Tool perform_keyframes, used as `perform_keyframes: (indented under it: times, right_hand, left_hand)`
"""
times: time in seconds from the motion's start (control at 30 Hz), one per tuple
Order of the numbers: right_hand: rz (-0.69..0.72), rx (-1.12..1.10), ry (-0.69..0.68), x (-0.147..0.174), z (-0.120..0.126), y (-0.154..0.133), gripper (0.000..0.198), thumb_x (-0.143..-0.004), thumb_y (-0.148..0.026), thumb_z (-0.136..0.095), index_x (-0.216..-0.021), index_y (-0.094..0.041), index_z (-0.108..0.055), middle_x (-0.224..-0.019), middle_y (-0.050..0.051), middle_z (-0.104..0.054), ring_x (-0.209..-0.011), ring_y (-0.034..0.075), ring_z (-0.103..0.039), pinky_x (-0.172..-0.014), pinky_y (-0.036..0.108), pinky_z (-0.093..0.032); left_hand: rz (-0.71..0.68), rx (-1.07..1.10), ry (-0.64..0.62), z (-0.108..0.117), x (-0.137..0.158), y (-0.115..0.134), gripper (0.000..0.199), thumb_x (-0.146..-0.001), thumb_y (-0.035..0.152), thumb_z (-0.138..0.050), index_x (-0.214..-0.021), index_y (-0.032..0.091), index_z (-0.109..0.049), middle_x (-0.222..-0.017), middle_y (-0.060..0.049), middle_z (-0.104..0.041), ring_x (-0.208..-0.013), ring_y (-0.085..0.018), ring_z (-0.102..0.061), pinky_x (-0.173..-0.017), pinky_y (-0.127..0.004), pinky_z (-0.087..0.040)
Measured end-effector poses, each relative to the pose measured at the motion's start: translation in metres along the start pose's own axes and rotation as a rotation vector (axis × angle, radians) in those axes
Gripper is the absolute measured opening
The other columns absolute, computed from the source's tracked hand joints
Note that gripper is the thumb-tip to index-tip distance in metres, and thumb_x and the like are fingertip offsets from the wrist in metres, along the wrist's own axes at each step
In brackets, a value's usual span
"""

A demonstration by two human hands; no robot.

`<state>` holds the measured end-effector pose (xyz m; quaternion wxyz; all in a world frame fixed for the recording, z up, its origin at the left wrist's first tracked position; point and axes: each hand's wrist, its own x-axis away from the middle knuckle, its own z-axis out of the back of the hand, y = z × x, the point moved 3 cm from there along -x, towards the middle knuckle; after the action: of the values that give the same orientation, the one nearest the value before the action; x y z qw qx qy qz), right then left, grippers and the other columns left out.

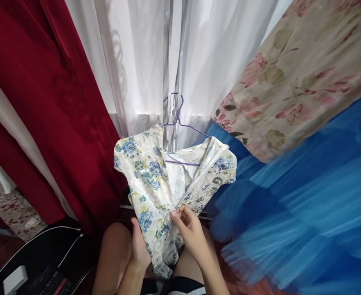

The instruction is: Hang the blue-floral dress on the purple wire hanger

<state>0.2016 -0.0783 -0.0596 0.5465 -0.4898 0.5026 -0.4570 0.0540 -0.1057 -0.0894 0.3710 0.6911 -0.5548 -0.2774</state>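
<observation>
A white sleeveless-looking garment with blue and yellow flowers (156, 180) hangs on a thin purple wire hanger (194, 129). Its front lies open in a V, and a zipper (195, 180) runs down the right edge to the point of the V. There my right hand (188, 223) pinches the zipper with thumb and forefinger; the pull itself is hidden by the fingertips. Lower down on the left side, my left hand (140, 243) holds the garment's edge, thumb up along the outside and fingers hidden behind the cloth. The bottom of the garment droops between my knees.
White curtain-like cloth (137, 61) hangs behind the hanger. Red drapes (73, 102) are at the left. On the right hang a pink-flowered beige cloth (278, 90) and blue tulle (306, 196). A white box (15, 280) and a cable (65, 256) lie at lower left.
</observation>
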Motion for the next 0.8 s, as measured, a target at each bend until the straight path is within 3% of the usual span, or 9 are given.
perform_keyframes:
  times: [0.1,0.17,0.23,0.33,0.4,0.47,0.53,0.67,0.8]
  right_hand:
    - [0.016,0.077,-0.089,-0.001,-0.002,-0.012,0.037,-0.089,-0.051,-0.061,-0.075,-0.018,-0.053,-0.067,-0.001,-0.053,-0.063,0.015,-0.049,-0.060,0.026,-0.037]
    - [0.016,0.093,-0.129,0.000,-0.001,-0.017,0.036,-0.089,-0.050,-0.061,-0.073,-0.018,-0.054,-0.065,0.000,-0.055,-0.062,0.015,-0.050,-0.059,0.026,-0.037]
    - [-0.004,0.063,-0.122,0.002,0.002,-0.018,0.037,-0.087,-0.050,-0.064,-0.071,-0.019,-0.053,-0.061,0.000,-0.057,-0.059,0.015,-0.051,-0.057,0.026,-0.037]
    - [-0.058,-0.044,-0.044,0.006,0.008,-0.014,0.038,-0.084,-0.051,-0.068,-0.068,-0.019,-0.052,-0.054,0.000,-0.057,-0.051,0.014,-0.049,-0.052,0.026,-0.035]
    - [-0.086,-0.101,-0.011,0.008,0.009,-0.014,0.038,-0.082,-0.051,-0.069,-0.067,-0.019,-0.054,-0.051,0.000,-0.057,-0.047,0.013,-0.047,-0.050,0.025,-0.034]
    - [-0.106,-0.137,-0.024,0.010,0.006,-0.017,0.037,-0.081,-0.049,-0.070,-0.066,-0.019,-0.055,-0.049,0.000,-0.057,-0.045,0.012,-0.048,-0.050,0.025,-0.034]
    - [-0.126,-0.159,-0.058,0.010,0.003,-0.023,0.035,-0.081,-0.046,-0.070,-0.065,-0.019,-0.054,-0.048,-0.001,-0.057,-0.044,0.011,-0.046,-0.050,0.025,-0.033]
    - [-0.165,-0.205,-0.084,0.000,0.004,-0.034,0.033,-0.082,-0.039,-0.068,-0.062,-0.018,-0.053,-0.045,-0.002,-0.054,-0.040,0.007,-0.034,-0.045,0.023,-0.023]
    - [-0.108,-0.267,0.020,-0.031,0.013,-0.060,0.035,-0.079,-0.038,-0.071,-0.057,-0.017,-0.053,-0.044,-0.003,-0.051,-0.039,0.006,-0.028,-0.042,0.024,-0.017]
  left_hand:
    - [0.090,-0.025,-0.030,0.004,0.005,-0.002,0.065,-0.071,0.055,-0.079,-0.124,0.020,-0.065,-0.117,-0.015,-0.070,-0.117,-0.035,-0.062,-0.097,-0.046,-0.052]
    - [0.090,-0.111,0.054,0.009,0.000,-0.001,0.062,-0.073,0.041,-0.081,-0.126,0.017,-0.062,-0.118,-0.014,-0.069,-0.116,-0.035,-0.063,-0.097,-0.045,-0.051]
    - [-0.071,-0.216,0.218,0.016,-0.007,0.004,0.054,-0.078,0.038,-0.076,-0.125,0.017,-0.059,-0.121,-0.014,-0.067,-0.115,-0.032,-0.063,-0.097,-0.043,-0.051]
    - [-0.529,-0.451,0.411,0.017,-0.006,0.009,0.049,-0.080,0.029,-0.074,-0.125,0.022,-0.054,-0.131,-0.011,-0.058,-0.123,-0.027,-0.056,-0.105,-0.042,-0.044]
    - [-0.668,-0.631,0.283,0.004,-0.001,0.005,0.045,-0.081,0.024,-0.072,-0.122,0.023,-0.056,-0.128,-0.010,-0.058,-0.121,-0.025,-0.055,-0.107,-0.039,-0.042]
    - [-0.557,-0.737,0.016,-0.015,0.002,-0.006,0.035,-0.085,0.024,-0.066,-0.120,0.024,-0.059,-0.119,-0.009,-0.063,-0.113,-0.023,-0.060,-0.101,-0.036,-0.046]
    - [-0.411,-0.774,-0.144,-0.030,0.004,-0.013,0.020,-0.091,0.025,-0.058,-0.111,0.023,-0.063,-0.105,-0.007,-0.068,-0.098,-0.021,-0.065,-0.088,-0.031,-0.050]
    - [-0.425,-0.840,-0.222,-0.047,-0.001,-0.009,0.016,-0.094,0.021,-0.048,-0.081,0.020,-0.056,-0.080,-0.003,-0.061,-0.077,-0.017,-0.059,-0.074,-0.027,-0.046]
    - [-0.486,-1.007,-0.345,-0.049,-0.005,-0.006,0.016,-0.089,0.010,-0.044,-0.078,0.020,-0.051,-0.083,-0.004,-0.055,-0.077,-0.017,-0.054,-0.072,-0.026,-0.042]
